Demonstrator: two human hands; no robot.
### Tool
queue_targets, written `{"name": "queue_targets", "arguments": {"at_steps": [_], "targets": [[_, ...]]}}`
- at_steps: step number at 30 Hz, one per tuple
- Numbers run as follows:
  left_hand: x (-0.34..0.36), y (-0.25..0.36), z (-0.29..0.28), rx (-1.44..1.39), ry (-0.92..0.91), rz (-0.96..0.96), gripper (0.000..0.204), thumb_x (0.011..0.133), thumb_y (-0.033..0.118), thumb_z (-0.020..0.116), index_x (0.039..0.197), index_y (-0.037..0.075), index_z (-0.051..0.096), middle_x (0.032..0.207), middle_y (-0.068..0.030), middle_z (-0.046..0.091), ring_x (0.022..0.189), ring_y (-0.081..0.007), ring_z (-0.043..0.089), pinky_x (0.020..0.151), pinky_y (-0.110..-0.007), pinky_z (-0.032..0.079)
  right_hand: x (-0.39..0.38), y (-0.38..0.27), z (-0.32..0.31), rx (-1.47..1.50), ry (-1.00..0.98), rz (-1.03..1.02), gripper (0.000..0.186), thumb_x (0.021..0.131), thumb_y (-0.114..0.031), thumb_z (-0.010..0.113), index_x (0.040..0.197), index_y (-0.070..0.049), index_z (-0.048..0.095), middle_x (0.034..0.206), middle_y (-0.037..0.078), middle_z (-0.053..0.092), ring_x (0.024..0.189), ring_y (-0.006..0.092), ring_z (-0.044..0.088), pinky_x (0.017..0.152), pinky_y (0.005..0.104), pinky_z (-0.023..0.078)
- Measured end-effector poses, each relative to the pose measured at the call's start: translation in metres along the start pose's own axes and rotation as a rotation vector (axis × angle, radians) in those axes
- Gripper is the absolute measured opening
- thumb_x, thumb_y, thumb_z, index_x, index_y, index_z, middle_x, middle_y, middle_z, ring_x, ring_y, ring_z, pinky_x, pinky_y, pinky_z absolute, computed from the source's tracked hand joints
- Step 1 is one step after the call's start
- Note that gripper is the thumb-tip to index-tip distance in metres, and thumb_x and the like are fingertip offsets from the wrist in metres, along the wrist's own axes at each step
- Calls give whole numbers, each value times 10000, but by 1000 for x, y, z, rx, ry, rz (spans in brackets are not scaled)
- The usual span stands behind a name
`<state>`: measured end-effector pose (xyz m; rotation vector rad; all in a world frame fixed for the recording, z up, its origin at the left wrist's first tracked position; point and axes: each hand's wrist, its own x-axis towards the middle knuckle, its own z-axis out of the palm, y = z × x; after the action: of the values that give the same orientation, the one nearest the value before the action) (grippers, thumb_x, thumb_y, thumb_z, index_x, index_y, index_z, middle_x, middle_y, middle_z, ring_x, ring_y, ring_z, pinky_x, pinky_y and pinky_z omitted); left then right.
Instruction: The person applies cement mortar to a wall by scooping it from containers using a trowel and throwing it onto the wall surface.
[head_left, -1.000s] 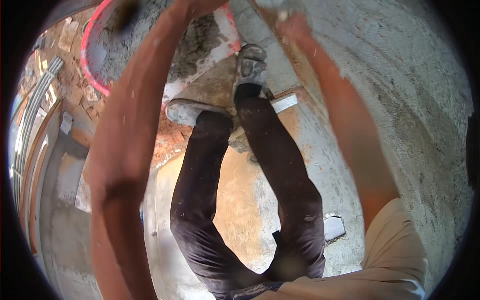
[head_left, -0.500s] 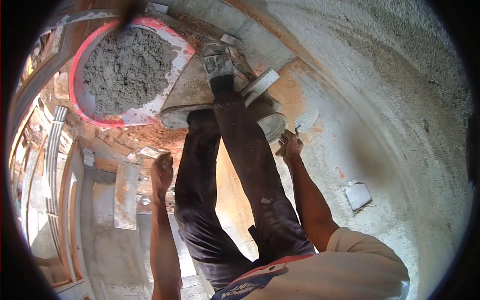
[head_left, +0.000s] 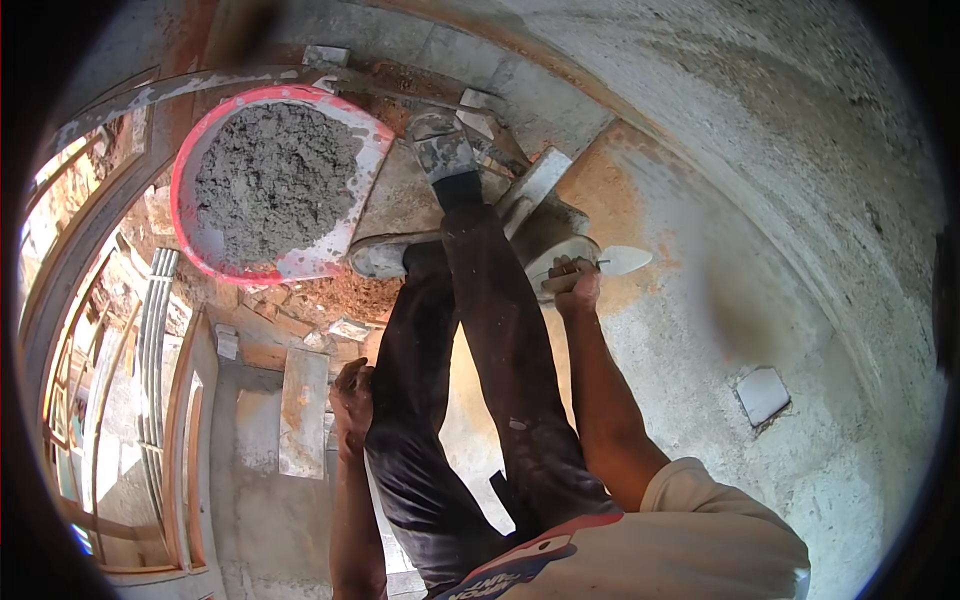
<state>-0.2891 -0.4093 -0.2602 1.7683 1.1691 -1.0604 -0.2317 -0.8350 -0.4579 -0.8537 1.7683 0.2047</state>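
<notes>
My right hand point(head_left: 578, 287) grips the handle of a trowel point(head_left: 626, 261), its pale pointed blade turned to the right. Just behind that hand is a rounded grey container point(head_left: 570, 248), partly hidden by it and by my leg. Beside my left leg hangs my left hand point(head_left: 352, 402), with fingers loosely bent and apart and nothing visible in them. A red-rimmed tub point(head_left: 180, 205) stands at the far left, away from both hands. Wet grey mortar point(head_left: 275, 180) fills much of it.
My shoes point(head_left: 440, 150) rest on boards beside the tub. A short pale block point(head_left: 540, 175) leans near them. A rough plastered wall point(head_left: 800, 180) curves along the right. One square white piece point(head_left: 763, 396) sits in that surface. Planks point(head_left: 303, 412) and bundled pipes point(head_left: 155, 340) are at left.
My right hand has turned the trowel so its blade points right instead of up and right. My left hand has come lower and closer to my leg. The whole view has shifted slightly.
</notes>
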Motion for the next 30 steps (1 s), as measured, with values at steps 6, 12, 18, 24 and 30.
{"name": "queue_targets", "arguments": {"at_steps": [6,12,18,24,30], "targets": [[2,6,34,-13,-13,154,289,983,142,584,1151,-71,684,1017,-211,743,959,-268,720,853,-343,544,-36,-58,-73,-32,-56,-328,88,858,-165,629,852,-78,619,795,96,614,693,235,603,712,406,531],[-20,8,36,-185,1,145,285,972,136,576,1128,-78,681,974,-204,743,930,-248,715,840,-337,539,-87,-106,-71,-127,-122,-327,223,831,-128,649,696,-152,474,607,3,442,546,175,459,735,421,499],[-28,19,44,-234,16,142,266,965,135,588,1121,-54,691,956,-164,749,915,-222,715,836,-323,542,-190,-130,-12,-200,-143,-380,164,918,-182,631,850,-94,510,740,19,467,640,161,503,743,431,526],[-26,50,81,-547,5,99,272,950,150,608,1122,-38,702,948,-158,746,923,-215,715,849,-326,541,-277,-131,37,-727,-242,-772,276,922,-224,705,733,-60,589,660,-1,541,591,111,523,634,307,487],[-26,100,105,-894,-41,101,416,983,302,632,1257,-9,655,1112,-135,718,1059,-235,674,929,-331,511,-343,-114,85,-1262,-349,-995,283,935,-220,722,762,-7,653,679,38,659,602,129,600,620,327,489]]}}
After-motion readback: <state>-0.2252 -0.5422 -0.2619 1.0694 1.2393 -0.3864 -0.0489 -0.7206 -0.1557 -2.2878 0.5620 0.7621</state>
